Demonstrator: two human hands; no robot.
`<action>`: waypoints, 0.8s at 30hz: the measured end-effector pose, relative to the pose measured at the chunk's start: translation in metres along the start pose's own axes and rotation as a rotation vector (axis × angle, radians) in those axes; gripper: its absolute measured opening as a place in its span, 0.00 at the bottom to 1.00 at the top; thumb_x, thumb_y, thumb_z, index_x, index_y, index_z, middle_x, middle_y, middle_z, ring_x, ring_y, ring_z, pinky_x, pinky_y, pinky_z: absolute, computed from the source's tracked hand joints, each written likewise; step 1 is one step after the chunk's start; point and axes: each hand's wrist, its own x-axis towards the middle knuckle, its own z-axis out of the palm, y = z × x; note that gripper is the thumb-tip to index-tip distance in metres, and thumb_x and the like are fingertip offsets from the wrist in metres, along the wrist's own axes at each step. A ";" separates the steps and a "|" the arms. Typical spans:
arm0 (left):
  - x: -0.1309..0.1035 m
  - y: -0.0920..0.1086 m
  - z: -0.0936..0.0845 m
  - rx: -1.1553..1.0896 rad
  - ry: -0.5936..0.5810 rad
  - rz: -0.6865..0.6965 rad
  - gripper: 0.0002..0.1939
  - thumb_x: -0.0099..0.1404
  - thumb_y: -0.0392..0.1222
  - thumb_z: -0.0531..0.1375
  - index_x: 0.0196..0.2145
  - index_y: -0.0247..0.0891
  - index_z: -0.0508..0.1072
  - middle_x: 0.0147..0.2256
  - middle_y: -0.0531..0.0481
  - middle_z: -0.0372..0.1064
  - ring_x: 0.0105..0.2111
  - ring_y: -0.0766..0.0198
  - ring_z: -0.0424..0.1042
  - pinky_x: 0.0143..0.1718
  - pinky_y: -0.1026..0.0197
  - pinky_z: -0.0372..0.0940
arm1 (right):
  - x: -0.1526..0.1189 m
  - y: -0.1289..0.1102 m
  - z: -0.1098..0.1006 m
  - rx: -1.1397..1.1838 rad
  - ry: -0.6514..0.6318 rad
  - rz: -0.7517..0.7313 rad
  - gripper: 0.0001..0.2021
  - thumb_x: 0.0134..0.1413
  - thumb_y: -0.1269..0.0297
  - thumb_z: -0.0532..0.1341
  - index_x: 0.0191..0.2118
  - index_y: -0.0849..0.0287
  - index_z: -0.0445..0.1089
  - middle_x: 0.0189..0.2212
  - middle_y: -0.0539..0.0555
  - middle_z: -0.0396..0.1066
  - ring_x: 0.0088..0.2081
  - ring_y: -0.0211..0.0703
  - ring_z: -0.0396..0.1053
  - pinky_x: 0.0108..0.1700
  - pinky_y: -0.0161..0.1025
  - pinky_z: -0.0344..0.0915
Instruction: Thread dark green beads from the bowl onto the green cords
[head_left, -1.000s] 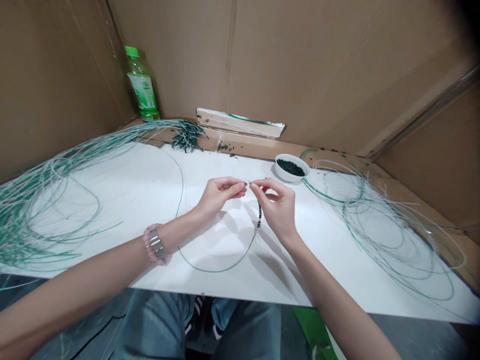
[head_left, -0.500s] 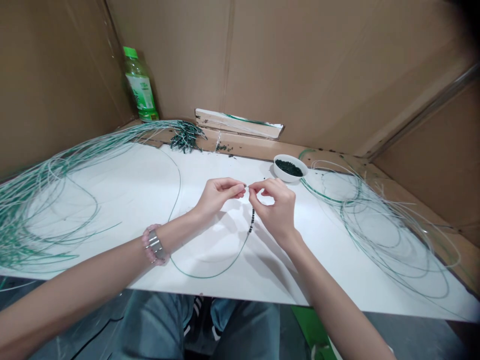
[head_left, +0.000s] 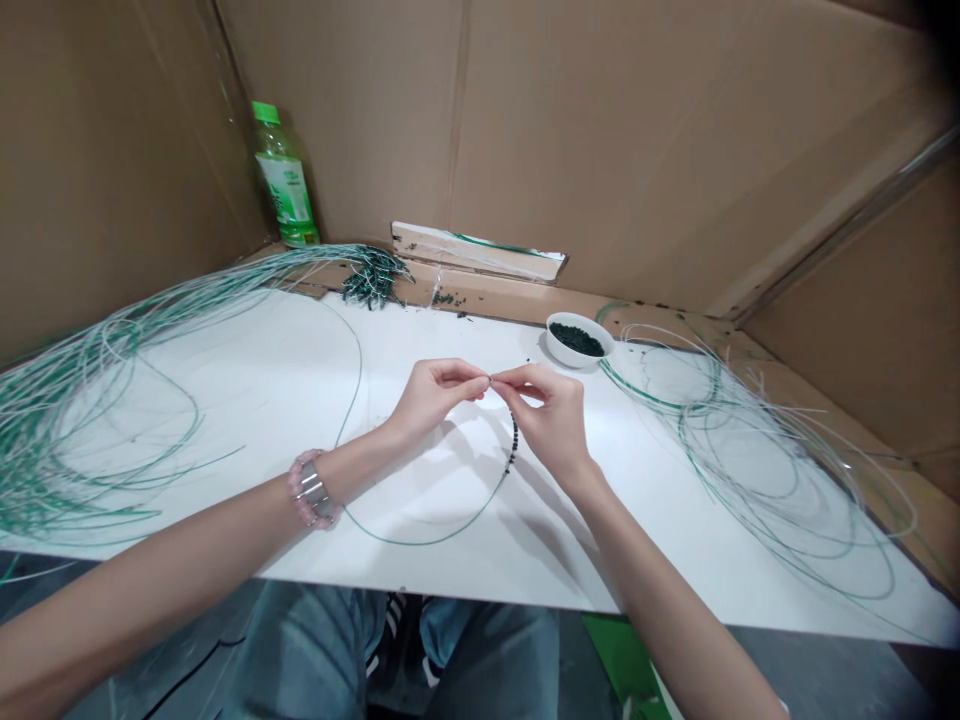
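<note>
My left hand [head_left: 437, 395] and my right hand [head_left: 550, 415] meet fingertip to fingertip above the white board [head_left: 420, 470]. The left thumb and index finger pinch a tiny dark thing, probably a bead. Pinched in the right fingertips is the end of a thin green wire [head_left: 469, 528], which loops down over the board. Several small black beads [head_left: 514, 440] sit on that wire just below the right hand. Beyond the right hand stands a white bowl [head_left: 555, 350] of dark green beads [head_left: 576, 338].
Long green and white wires [head_left: 97, 370] spread over the left side, ending in a beaded bunch [head_left: 371, 275]. Coiled wires [head_left: 757, 450] lie on the right. A green bottle [head_left: 286, 190] stands at the back left against the cardboard wall [head_left: 562, 120].
My right fingertips have moved slightly left and now touch the left ones. The beaded stretch of wire has shifted a little right, and more of its beads show.
</note>
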 end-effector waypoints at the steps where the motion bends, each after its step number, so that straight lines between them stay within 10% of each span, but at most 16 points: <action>1: 0.000 -0.001 0.000 0.013 0.003 0.002 0.07 0.50 0.41 0.66 0.25 0.34 0.76 0.24 0.50 0.72 0.27 0.65 0.69 0.33 0.63 0.64 | 0.000 0.001 0.000 0.064 -0.003 0.060 0.04 0.50 0.66 0.61 0.29 0.57 0.74 0.26 0.52 0.74 0.30 0.41 0.70 0.35 0.39 0.69; 24: 0.017 0.003 0.004 0.415 -0.009 0.292 0.09 0.55 0.41 0.60 0.24 0.32 0.74 0.24 0.48 0.72 0.26 0.66 0.70 0.30 0.65 0.65 | 0.012 0.018 -0.006 0.230 -0.081 0.323 0.03 0.37 0.72 0.60 0.19 0.60 0.67 0.23 0.53 0.74 0.28 0.42 0.72 0.34 0.37 0.67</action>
